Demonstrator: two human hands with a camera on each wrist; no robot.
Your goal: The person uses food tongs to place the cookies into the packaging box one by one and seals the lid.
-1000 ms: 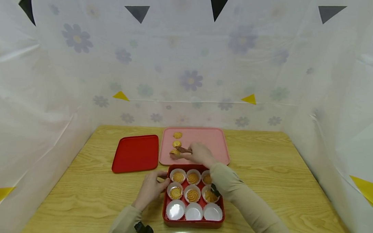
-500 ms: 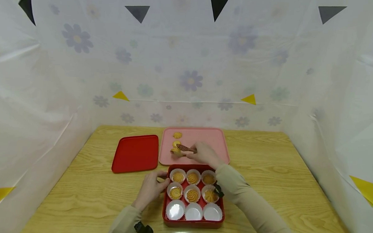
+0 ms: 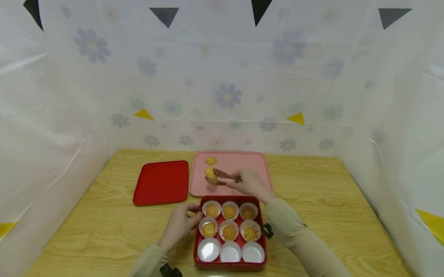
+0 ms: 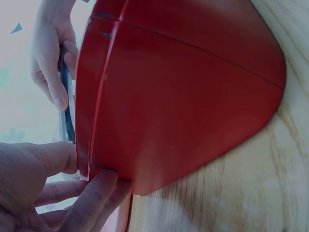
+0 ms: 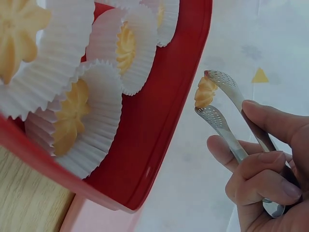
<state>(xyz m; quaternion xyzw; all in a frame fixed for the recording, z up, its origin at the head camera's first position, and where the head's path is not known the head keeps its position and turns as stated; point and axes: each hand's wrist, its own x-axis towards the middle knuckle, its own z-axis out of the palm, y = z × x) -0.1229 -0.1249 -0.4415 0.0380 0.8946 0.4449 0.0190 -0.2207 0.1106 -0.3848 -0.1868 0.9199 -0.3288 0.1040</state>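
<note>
My right hand [image 3: 251, 184] grips metal tongs [image 3: 224, 176] over the pink tray [image 3: 248, 166]. In the right wrist view the tongs [image 5: 227, 121] pinch a small piped cookie [image 5: 205, 92] between their perforated tips, held by my right hand [image 5: 260, 179]. My left hand [image 3: 180, 223] holds the left edge of the red box [image 3: 228, 266]; its fingers [image 4: 96, 193] curl round the box's corner [image 4: 183, 96]. The box holds white paper cups: the two far rows have cookies [image 3: 229, 232], the near row [image 3: 230, 251] is bare. Two more cookies [image 3: 211, 160] lie on the tray.
A red lid [image 3: 161, 182] lies flat on the wooden table [image 3: 333, 207], left of the pink tray. Translucent flowered sheeting [image 3: 227, 94] walls the table on three sides.
My right hand has drawn back to the right and risen a little, and the tongs have lifted the nearest cookie off the pink tray. The left hand has not moved.
</note>
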